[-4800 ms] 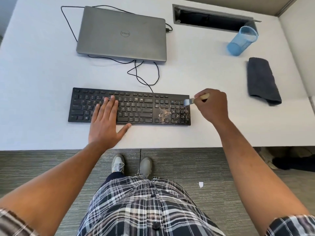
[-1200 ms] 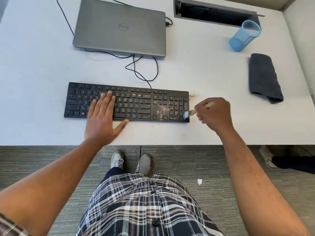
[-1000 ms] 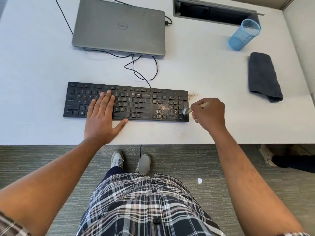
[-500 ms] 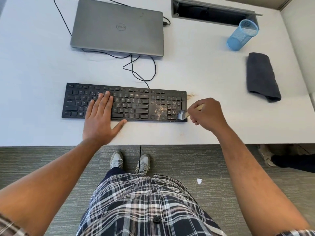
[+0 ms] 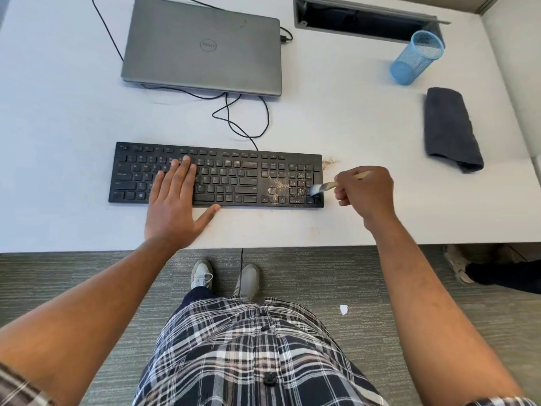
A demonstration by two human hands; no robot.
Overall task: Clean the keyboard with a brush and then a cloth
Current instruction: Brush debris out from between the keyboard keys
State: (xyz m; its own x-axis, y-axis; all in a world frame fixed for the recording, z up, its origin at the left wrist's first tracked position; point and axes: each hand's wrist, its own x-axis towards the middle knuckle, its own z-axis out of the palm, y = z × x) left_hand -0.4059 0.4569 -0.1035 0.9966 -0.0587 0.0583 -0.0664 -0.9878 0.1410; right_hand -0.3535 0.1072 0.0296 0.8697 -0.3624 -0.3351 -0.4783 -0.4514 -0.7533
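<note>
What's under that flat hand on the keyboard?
The left hand lies flat on the keyboard, and its palm reaches the table. Letter keys show around the fingers; the keys beneath are covered.

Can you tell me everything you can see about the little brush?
The brush is small, with a pale wooden-looking handle and light, whitish bristles. The right hand grips the handle, whose end pokes out past the fingers. It lies nearly level, bristles pointing left and slightly down, touching the right end of the black keyboard, at the number keys. Tan crumbs lie just left of the bristles.
</note>
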